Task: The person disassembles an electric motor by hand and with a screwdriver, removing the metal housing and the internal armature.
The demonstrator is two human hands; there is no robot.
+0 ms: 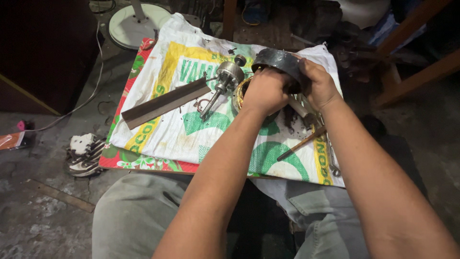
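Note:
My left hand (264,91) and my right hand (317,85) both grip a black round motor housing (278,61), held tilted above a low board covered by a white printed sack (191,129). Under my left hand a ring with copper-coloured windings (239,92) peeks out. To the left of it lies a metal rotor with a shaft (223,84), its shaft pointing toward me. My forearms cover much of what lies beneath the housing.
A flat dark metal bar (165,102) lies diagonally on the sack's left part. A wooden-handled tool (303,143) and a wrench (330,153) rest at the right. A white fan base (134,24) stands behind. A striped sandal (84,152) sits on the concrete floor, left.

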